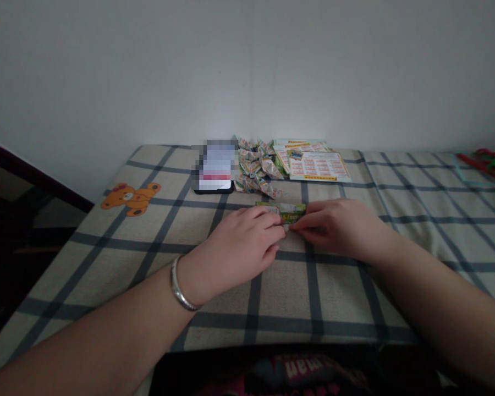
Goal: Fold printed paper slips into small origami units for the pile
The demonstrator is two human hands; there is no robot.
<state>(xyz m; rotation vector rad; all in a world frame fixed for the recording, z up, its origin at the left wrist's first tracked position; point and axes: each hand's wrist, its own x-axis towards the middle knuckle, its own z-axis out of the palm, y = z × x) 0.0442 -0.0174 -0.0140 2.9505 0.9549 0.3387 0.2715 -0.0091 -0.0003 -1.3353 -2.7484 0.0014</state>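
Note:
A small green folded paper [292, 212] with printed yellow letters lies on the checked tablecloth between my two hands. My left hand [249, 236], a silver bangle at its wrist, covers the paper's left part, its fingers drawn together on it. With thumb and forefinger closed, my right hand [334, 225] pinches the paper's lower right edge. The fingertips of both hands almost meet at its near edge. Just behind it sit several folded paper pieces [253, 165] in a cluster. Beside them is a stack of flat printed paper sheets [319, 166].
Left of the paper pieces lies a phone [215, 168] with a lit, blurred screen. A bear picture [132, 198] is on the tablecloth [214, 324] at the left. Red and green items [493, 165] rest at the far right. A plain wall [247, 71] rises behind the table.

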